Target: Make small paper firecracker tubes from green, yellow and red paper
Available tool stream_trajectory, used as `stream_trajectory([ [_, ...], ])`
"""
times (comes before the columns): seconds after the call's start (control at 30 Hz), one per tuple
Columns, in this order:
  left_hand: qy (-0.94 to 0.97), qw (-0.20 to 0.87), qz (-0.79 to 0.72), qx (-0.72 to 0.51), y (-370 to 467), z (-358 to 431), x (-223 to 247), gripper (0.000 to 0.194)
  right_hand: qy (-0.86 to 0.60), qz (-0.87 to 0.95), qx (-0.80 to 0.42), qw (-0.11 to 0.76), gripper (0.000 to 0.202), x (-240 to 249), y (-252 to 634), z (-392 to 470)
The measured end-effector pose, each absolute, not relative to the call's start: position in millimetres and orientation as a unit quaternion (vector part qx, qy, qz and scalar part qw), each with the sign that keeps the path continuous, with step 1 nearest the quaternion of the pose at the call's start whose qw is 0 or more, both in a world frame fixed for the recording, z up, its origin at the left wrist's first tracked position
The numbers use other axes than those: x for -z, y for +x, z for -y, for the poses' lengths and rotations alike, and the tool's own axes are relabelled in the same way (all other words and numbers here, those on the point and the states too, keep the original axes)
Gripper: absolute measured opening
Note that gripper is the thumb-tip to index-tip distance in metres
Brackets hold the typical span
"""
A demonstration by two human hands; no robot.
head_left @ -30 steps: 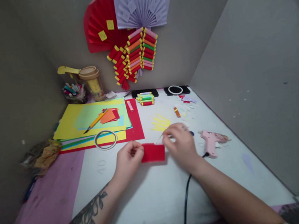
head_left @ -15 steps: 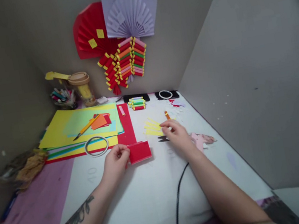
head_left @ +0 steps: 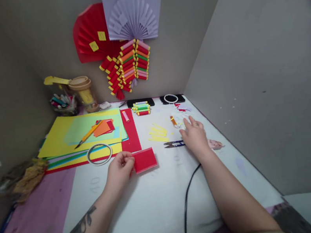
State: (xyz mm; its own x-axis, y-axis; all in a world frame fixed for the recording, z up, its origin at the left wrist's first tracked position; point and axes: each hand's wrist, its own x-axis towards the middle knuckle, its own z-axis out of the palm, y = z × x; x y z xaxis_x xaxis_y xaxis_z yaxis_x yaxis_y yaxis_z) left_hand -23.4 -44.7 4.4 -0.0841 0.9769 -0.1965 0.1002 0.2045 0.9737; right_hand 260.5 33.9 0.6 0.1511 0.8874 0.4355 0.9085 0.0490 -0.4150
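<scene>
Between the thumb and fingers of my left hand is a small red paper piece, held by its left end just above the white tabletop. My right hand has its fingers apart and reaches over a pink glue gun, covering much of it; whether it touches the glue gun I cannot tell. Dark thread snips lie just left of that hand, their handle end partly hidden. Yellow paper strips lie spread out between both hands. Beyond my right hand is a small orange-brown item.
Coloured paper sheets are stacked at left, with a cutter pen and a tape ring on them. Several small paper rolls lie at the back. A black cord crosses the front. Paper fans hang on the wall.
My right hand has moved right, from beside the yellow strips to over the glue gun, and its fingers have spread. The left hand keeps the red paper almost in place.
</scene>
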Motion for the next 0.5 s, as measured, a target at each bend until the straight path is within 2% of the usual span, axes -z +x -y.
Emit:
stream_trajectory([
  [0.1,0.474,0.494,-0.588,-0.430,-22.5,45.6,-4.5,0.025,-0.625,0.710,-0.006,0.326,0.024,5.1,242.5,-31.6],
  [0.2,0.514,0.475,-0.590,-0.404,-23.4,46.1,-2.8,0.029,-0.576,0.765,-0.061,0.283,0.023,7.2,215.5,-29.7],
  [0.37,0.555,0.448,-0.598,-0.367,-25.7,46.1,-0.5,0.030,-0.616,0.762,-0.074,0.187,0.014,12.9,192.4,-32.1],
  [0.5,0.554,0.439,-0.606,-0.365,-28.1,43.9,2.9,0.030,-0.636,0.750,-0.081,0.162,0.012,18.5,191.1,-34.8],
])
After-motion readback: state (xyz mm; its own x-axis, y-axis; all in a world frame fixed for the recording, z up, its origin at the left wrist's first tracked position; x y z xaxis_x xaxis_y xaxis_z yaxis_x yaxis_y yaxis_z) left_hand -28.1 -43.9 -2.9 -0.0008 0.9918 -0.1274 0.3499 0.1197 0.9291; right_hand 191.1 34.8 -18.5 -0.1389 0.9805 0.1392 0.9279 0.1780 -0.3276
